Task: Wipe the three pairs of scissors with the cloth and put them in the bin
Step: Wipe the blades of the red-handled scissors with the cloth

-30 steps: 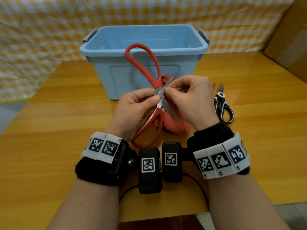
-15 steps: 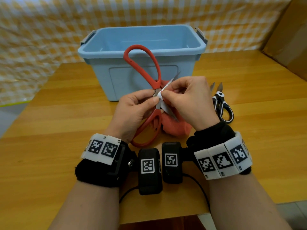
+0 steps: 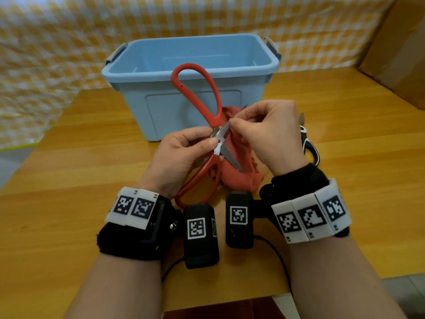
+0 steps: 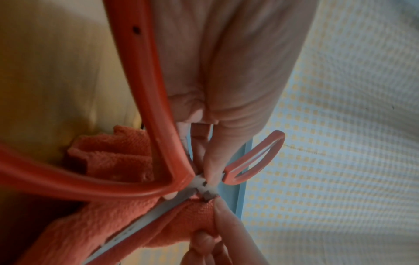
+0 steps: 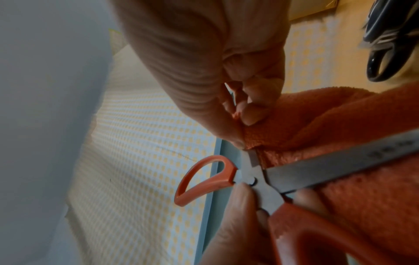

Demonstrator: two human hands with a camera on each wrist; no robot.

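The red-handled scissors (image 3: pixel 195 95) are spread wide open in front of the blue bin (image 3: pixel 190 65). My left hand (image 3: pixel 184 153) pinches them at the pivot (image 4: pixel 204 186), thumb on the metal (image 5: pixel 260 186). My right hand (image 3: pixel 269 132) pinches the red cloth (image 3: pixel 239 171) around the upper blade close to the pivot (image 5: pixel 251 143). The lower blade (image 5: pixel 340 165) lies bare against the cloth (image 4: pixel 113 224). A black-and-white pair of scissors (image 3: pixel 309 146) lies on the table to the right, partly hidden by my right hand. A third pair does not show.
The wooden table (image 3: pixel 69 169) carries the bin at the back centre. A checked yellow-and-white cloth (image 3: pixel 57 42) hangs behind it. A cardboard box (image 3: pixel 402 54) stands at the far right. The table's front edge runs just under my forearms.
The scissors have tilted a little, and my right hand with the cloth has slid down the upper blade toward the pivot. The left hand's pinch is unchanged.
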